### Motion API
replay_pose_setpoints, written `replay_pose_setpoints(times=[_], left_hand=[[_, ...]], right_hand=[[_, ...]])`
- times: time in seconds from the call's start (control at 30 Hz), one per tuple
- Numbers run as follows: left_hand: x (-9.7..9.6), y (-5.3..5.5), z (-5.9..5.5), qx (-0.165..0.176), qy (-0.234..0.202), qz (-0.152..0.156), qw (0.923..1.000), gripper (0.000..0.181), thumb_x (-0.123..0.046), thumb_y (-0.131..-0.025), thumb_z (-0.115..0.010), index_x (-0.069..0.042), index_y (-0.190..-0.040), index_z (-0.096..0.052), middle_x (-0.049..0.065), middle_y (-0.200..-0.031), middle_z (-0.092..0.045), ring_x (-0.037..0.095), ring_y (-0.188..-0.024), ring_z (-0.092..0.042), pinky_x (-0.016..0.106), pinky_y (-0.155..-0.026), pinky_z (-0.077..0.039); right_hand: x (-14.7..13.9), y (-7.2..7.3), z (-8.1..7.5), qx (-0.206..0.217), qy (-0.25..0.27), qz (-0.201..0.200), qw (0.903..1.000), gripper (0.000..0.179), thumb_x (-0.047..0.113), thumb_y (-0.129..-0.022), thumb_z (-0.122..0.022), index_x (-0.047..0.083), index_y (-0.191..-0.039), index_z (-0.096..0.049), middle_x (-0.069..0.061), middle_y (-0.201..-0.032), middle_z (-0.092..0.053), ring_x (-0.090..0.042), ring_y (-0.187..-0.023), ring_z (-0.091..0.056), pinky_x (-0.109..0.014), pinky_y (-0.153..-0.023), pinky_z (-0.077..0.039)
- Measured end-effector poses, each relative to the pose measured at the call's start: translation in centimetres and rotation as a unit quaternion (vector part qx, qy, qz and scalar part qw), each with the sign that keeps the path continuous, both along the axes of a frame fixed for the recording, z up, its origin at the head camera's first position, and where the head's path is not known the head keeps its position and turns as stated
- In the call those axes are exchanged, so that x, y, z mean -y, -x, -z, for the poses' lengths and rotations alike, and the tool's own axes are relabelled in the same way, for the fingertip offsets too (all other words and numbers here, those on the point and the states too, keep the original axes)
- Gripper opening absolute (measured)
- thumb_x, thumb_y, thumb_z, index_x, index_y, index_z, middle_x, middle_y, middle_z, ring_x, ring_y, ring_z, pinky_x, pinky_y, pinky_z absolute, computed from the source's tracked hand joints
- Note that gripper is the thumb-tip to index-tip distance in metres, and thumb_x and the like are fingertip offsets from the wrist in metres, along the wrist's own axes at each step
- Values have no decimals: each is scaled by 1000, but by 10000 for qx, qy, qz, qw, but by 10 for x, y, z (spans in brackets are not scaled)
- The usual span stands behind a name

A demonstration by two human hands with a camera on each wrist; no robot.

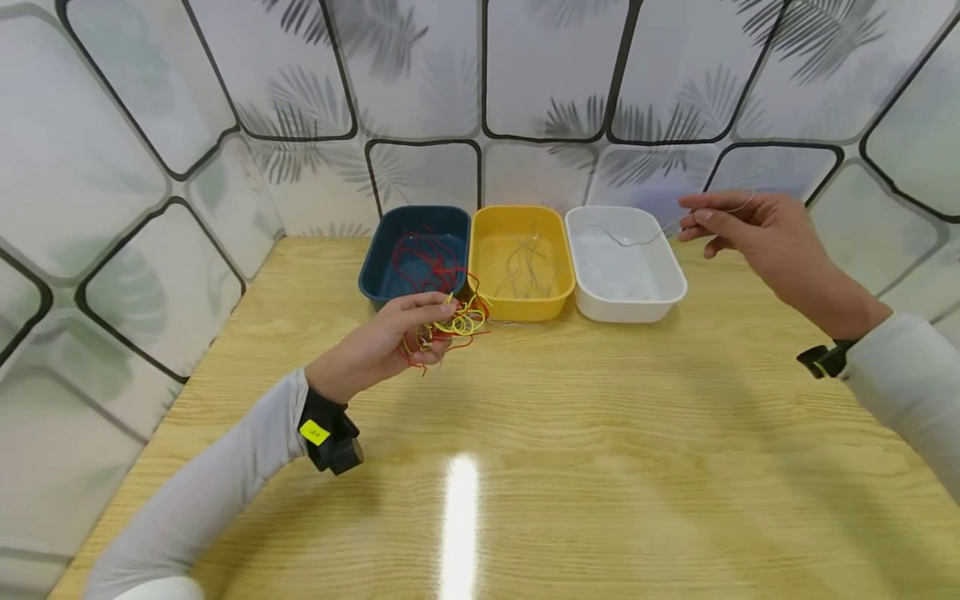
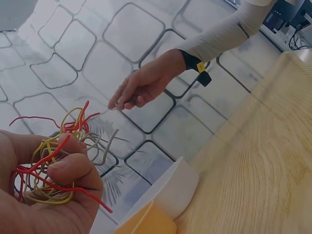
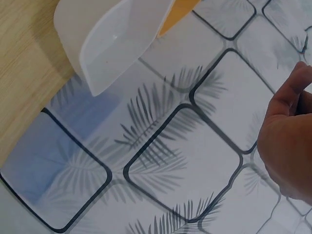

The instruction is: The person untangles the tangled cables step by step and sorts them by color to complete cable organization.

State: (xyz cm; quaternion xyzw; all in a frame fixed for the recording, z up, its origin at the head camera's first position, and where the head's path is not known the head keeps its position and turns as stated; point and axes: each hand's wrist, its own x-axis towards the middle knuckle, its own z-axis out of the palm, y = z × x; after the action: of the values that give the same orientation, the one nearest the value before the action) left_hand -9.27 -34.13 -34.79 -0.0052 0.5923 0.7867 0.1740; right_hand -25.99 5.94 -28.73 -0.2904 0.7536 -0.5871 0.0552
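A tangled bundle of red, yellow and grey wires [image 1: 467, 321] is gripped in my left hand [image 1: 378, 346], in front of the blue and yellow bins. The left wrist view shows thumb and fingers curled around these wires [image 2: 46, 187]. Up at the right, my right hand [image 1: 780, 242] pinches a thin pale wire [image 1: 637, 242] between thumb and fingers. Its loose end reaches over the white bin [image 1: 626, 310]; whether it touches the bin I cannot tell. In the right wrist view the right hand [image 3: 287, 146] shows only partly, fingertips hidden.
Side by side at the table's back stand a dark blue bin [image 1: 371, 271] with red wires [image 1: 431, 265] inside, a yellow bin [image 1: 536, 312] with thin greyish wires, and the white one. Behind them rises a patterned wall [image 1: 540, 75]. Light glares off the wooden table [image 1: 600, 467].
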Motion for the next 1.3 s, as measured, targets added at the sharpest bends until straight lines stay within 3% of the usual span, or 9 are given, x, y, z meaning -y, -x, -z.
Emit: replay_pose_setpoints(times=[0.13,0.27,0.37,0.5,0.73,0.93,1.0,1.1,1.3], left_hand=[[6,0,-4,-76,-2,-21,10000,17,-19,-108,-49,-16,-94,-57,-5,-84,-55,11,-64,-50,19,-53,-36],[6,-2,-7,-104,5,-6,9999,13,-20,-107,-52,-17,-96,-57,-4,-86,-57,11,-65,-51,19,-54,-36],[2,-3,-7,-4,-27,-4,10000,13,-20,-107,-52,-17,-96,-58,-3,-88,-55,12,-65,-51,19,-53,-36],[-6,-3,-4,78,33,44,10000,14,-19,-108,-49,-16,-96,-57,-4,-87,-52,13,-66,-51,20,-54,-36],[-12,-12,2,64,208,243,9995,12,-19,-108,-48,-16,-98,-56,-4,-89,-55,11,-64,-51,22,-56,-37],[-11,-12,-2,-44,418,205,9989,14,-18,-108,-48,-18,-97,-57,-3,-91,-55,11,-60,-50,22,-57,-37],[-11,-11,-6,-73,503,157,9986,15,-18,-108,-48,-18,-98,-58,-3,-92,-55,11,-59,-49,22,-57,-37],[-10,-9,-10,-101,531,171,9984,14,-18,-108,-48,-17,-98,-58,-3,-91,-56,11,-59,-49,22,-57,-37],[-10,-9,-17,-117,489,256,9984,14,-18,-108,-48,-15,-99,-57,-4,-91,-58,12,-62,-49,23,-59,-38]], right_hand=[[5,16,-4,109,137,316,9993,27,18,-98,-67,11,-124,-70,9,-95,-80,-4,-83,-76,-18,-64,-57],[37,36,-3,-111,-739,576,9955,19,23,-99,-66,16,-117,-70,17,-86,-77,0,-76,-73,-19,-60,-54],[71,52,-1,-91,-1663,532,9846,22,28,-101,-61,14,-117,-68,23,-81,-72,2,-75,-70,-21,-61,-52],[118,66,11,-262,-2940,185,9553,31,32,-102,-53,8,-115,-68,12,-86,-69,-7,-76,-64,-27,-64,-51],[167,84,58,-618,-4498,-767,8877,29,27,-100,-44,8,-92,-65,-14,-104,-70,-23,-78,-62,-29,-66,-48],[173,91,66,-556,-5228,-756,8473,40,31,-100,-46,5,-119,-70,-14,-115,-73,-28,-98,-68,-32,-73,-50],[173,94,65,-570,-5344,-670,8407,39,31,-99,-48,7,-120,-71,-13,-115,-75,-27,-97,-68,-34,-74,-50],[174,99,62,-606,-5283,-576,8450,40,30,-99,-50,6,-124,-70,-12,-116,-75,-26,-96,-70,-37,-81,-54],[178,103,53,-587,-4495,-536,8897,54,26,-100,-50,-2,-146,-49,-19,-123,-73,-34,-107,-73,-44,-97,-57]])
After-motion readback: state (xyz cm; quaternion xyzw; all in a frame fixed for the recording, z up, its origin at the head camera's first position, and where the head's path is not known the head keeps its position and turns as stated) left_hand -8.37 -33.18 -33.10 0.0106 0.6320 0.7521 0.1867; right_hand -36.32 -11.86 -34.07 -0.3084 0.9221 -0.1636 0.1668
